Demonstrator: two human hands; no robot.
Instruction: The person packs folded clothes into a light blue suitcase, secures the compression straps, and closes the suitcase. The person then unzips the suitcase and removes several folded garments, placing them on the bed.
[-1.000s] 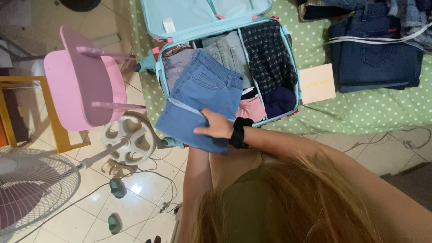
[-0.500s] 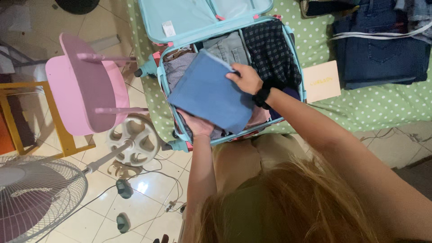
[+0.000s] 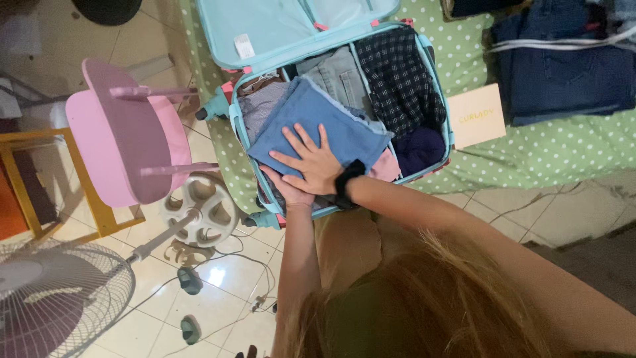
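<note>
A home bedroom: polka-dot bedsheet [image 3: 530, 159], pink chair [image 3: 126, 132], standing fan [image 3: 53, 298], tiled floor [image 3: 218, 278].

Pale glossy floor tiles [image 3: 218, 278] reflect light. A pink chair [image 3: 126, 136] stands beside a yellow wooden frame [image 3: 26, 199]; a standing fan [image 3: 56, 298] and cables [image 3: 245, 265] occupy the floor. A green dotted sheet [image 3: 563, 156] covers the bed.

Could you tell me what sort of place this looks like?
Probably a bedroom at home: an open suitcase lies on a green dotted bedsheet, folded jeans beside it, a standing fan on tiled floor.

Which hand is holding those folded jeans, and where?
Right hand presses flat on the folded blue denim; left hand is tucked under its near edge.
</note>
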